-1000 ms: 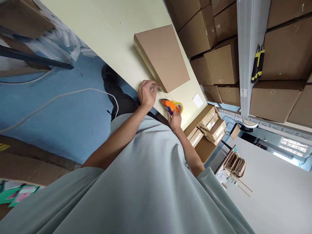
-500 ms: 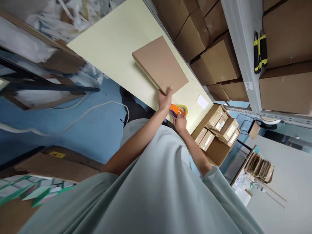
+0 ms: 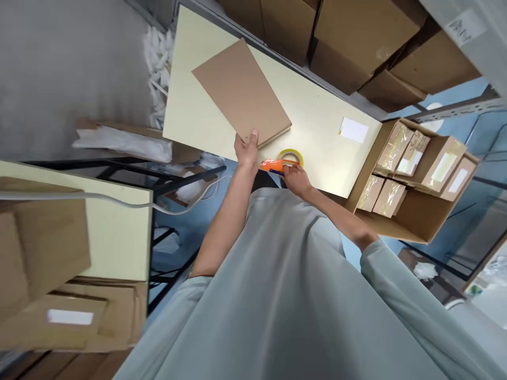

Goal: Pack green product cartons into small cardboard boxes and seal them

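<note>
A flat brown cardboard box (image 3: 243,89) lies at an angle over the pale yellow table (image 3: 317,116). My left hand (image 3: 247,150) grips its near corner, the thumb on top and the other fingers at the edge. In my right hand (image 3: 297,178) is an orange tape dispenser (image 3: 271,165), held by its handle with the fingers wrapped round it. A roll of yellowish tape (image 3: 298,154) sits on the dispenser, at the table's front edge. The dispenser's front end is just below and right of my left hand.
A white label sheet (image 3: 354,130) lies on the table's right part. An open carton (image 3: 412,232) with several taped small boxes stands at the table's right end. Large boxes (image 3: 356,37) line the shelf behind. At left is another table (image 3: 119,232) with cardboard and a white cable (image 3: 119,199).
My view has swung to the right part of the scene and turned. The box's near edge has shifted relative to my left hand, which still grips it; the dispenser stays in my right hand.
</note>
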Tool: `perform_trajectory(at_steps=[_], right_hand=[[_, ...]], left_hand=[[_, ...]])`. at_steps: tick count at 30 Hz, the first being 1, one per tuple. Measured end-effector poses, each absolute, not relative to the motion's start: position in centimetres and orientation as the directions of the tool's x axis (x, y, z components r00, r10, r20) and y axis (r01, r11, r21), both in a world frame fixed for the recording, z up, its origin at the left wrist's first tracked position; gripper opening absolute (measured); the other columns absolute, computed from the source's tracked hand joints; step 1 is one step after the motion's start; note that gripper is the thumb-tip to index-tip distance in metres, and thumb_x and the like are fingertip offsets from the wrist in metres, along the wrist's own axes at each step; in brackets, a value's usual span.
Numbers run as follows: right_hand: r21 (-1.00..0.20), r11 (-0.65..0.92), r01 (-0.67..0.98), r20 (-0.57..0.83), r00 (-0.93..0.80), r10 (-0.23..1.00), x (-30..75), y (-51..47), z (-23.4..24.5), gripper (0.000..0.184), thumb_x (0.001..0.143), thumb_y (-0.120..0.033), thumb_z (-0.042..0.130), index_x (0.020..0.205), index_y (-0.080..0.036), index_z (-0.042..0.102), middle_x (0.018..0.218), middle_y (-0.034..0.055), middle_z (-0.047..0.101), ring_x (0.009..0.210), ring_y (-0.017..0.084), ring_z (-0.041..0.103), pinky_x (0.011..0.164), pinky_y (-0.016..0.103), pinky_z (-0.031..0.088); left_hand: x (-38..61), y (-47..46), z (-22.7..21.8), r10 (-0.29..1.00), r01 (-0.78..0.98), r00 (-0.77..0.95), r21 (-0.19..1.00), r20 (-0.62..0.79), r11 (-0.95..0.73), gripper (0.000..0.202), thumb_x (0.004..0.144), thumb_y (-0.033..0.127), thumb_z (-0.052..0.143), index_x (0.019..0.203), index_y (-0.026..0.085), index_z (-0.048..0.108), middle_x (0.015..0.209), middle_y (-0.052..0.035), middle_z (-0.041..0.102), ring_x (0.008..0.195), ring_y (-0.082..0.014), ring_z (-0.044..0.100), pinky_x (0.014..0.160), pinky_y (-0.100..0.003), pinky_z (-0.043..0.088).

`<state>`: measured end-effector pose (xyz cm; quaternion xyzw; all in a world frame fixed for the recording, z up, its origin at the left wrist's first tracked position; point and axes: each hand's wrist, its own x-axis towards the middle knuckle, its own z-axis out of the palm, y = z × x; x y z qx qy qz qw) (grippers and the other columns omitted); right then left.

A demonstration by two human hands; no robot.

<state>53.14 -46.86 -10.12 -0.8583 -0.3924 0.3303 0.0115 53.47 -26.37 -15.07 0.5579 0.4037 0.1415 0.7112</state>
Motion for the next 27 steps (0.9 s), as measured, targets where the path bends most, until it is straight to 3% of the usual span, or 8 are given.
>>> perform_trajectory(at_steps=[8,14,20,23,27], right_hand=[[-0.318,-0.707,0.632,-0.578,0.462,0.673,53.5,-48.4,-9.5,0.047,0.124,-0.037,0.052,0.150,0.000,0.065,0.131,0.0288,0.085,0.128,0.035,0.079,0.130,0.047,0.049],[-0.277,-0.788,0.549,-0.603,0.539,0.588,55.6,-56.9,-8.0,0.038,0.120,-0.033,0.063,0.143,-0.004,0.070,0.124,0.0269,0.086,0.129,0.039,0.078,0.124,0.050,0.055],[-0.234,-0.751,0.618,-0.455,0.612,0.646,63.6,-61.2,-9.4,0.045,0.125,-0.037,0.043,0.135,-0.004,0.071,0.119,0.0277,0.085,0.125,0.040,0.079,0.129,0.063,0.052],[-0.224,-0.730,0.646,-0.407,0.619,0.672,67.2,-58.9,-11.1,0.055,0.128,-0.042,0.029,0.135,-0.003,0.069,0.121,0.0263,0.085,0.128,0.037,0.079,0.127,0.062,0.055],[-0.165,-0.707,0.688,-0.409,0.605,0.683,69.5,-55.4,-12.3,0.057,0.129,-0.040,0.025,0.136,-0.001,0.065,0.122,0.0241,0.085,0.128,0.033,0.081,0.127,0.057,0.057]], left_hand=[[52.8,-26.1,-14.7,0.637,0.395,0.627,0.888,-0.448,0.235,0.088,0.093,0.084,0.086,0.156,0.026,0.066,0.163,-0.0147,0.073,0.162,-0.0276,0.063,0.142,-0.044,0.044],[52.8,-25.9,-14.1,0.619,0.471,0.620,0.860,-0.482,0.198,0.083,0.099,0.078,0.082,0.158,0.024,0.065,0.167,-0.0184,0.070,0.160,-0.0265,0.065,0.141,-0.044,0.045],[53.1,-25.8,-12.6,0.595,0.536,0.636,0.836,-0.491,0.117,0.084,0.102,0.082,0.075,0.161,0.023,0.065,0.167,-0.0193,0.069,0.159,-0.0265,0.067,0.138,-0.041,0.048],[53.1,-25.3,-12.1,0.573,0.544,0.656,0.834,-0.492,0.093,0.091,0.099,0.084,0.077,0.162,0.020,0.064,0.165,-0.0215,0.070,0.160,-0.0294,0.066,0.139,-0.044,0.048],[52.7,-24.3,-11.9,0.548,0.565,0.668,0.823,-0.503,0.067,0.094,0.094,0.083,0.082,0.160,0.019,0.064,0.166,-0.0232,0.069,0.160,-0.0307,0.066,0.140,-0.045,0.046]])
